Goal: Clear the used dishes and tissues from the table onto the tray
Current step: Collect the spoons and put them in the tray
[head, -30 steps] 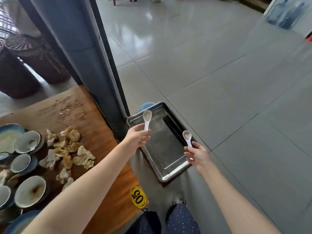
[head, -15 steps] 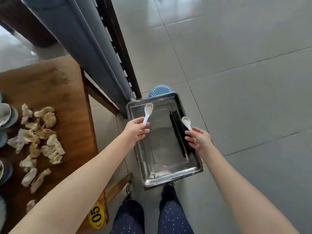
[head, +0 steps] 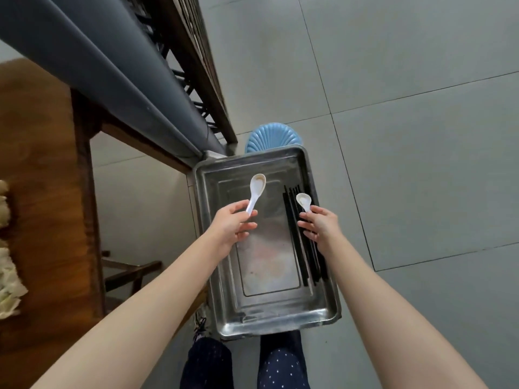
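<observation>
Bottom centre: the person's legs in dark dotted trousers [head: 283,366], cut off by the lower edge. Both bare forearms run up from the lower corners toward mid-frame.

Centre: a steel tray [head: 280,325], long side running up the frame, with its near rim just above the knees. Black chopsticks [head: 306,259] lie in a bundle along its right side, parallel to the right rim.

Above the tray's middle, the left hand [head: 230,226] pinches the handle of a large white spoon [head: 257,186] between thumb and forefinger; the bowl faces up, points toward the far rim and shows brown residue. The right hand [head: 321,226], over the chopsticks, grips a small white spoon [head: 304,201] by its handle, bowl up. Whether either spoon touches the tray cannot be told.

Left edge: a brown wooden table [head: 42,164] with crumpled tissues [head: 7,279] on it, partly out of frame.

Just past the far rim: a blue ribbed stool [head: 272,137], partly hidden by the tray. Upper left: a grey pipe [head: 112,80] slants down to the tray's far left corner. Right and top: grey floor tiles [head: 421,164].
</observation>
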Demonstrator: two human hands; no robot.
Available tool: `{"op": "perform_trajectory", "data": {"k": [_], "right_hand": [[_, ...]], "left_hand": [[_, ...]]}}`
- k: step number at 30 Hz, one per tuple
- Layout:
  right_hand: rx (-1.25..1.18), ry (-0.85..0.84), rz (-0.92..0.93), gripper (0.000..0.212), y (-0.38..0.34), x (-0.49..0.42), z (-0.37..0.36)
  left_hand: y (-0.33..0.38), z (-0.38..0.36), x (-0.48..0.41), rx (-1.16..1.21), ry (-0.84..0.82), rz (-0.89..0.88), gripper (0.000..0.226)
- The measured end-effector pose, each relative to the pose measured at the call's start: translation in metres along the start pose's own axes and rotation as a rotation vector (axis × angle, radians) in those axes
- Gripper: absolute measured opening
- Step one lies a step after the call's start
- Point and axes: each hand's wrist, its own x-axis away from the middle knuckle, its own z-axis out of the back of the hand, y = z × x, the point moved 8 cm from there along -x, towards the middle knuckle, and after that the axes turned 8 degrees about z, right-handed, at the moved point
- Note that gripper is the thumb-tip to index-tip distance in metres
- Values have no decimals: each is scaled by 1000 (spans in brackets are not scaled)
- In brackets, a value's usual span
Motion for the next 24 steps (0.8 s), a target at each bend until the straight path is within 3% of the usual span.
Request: {"op": "perform_trajectory", "data": {"k": [7,15,24], "right_hand": [[100,5,-13,34,12,-30,-1],[88,7,-126,29,56,-3,60],[73,72,-118,23,69,6,120]], "left_hand": [[-6,-9,-31,-3,23,37,25],[-13,-52,-50,-43,-22,69,25],[-45,-104,-59,-98,-38,148,33]]}}
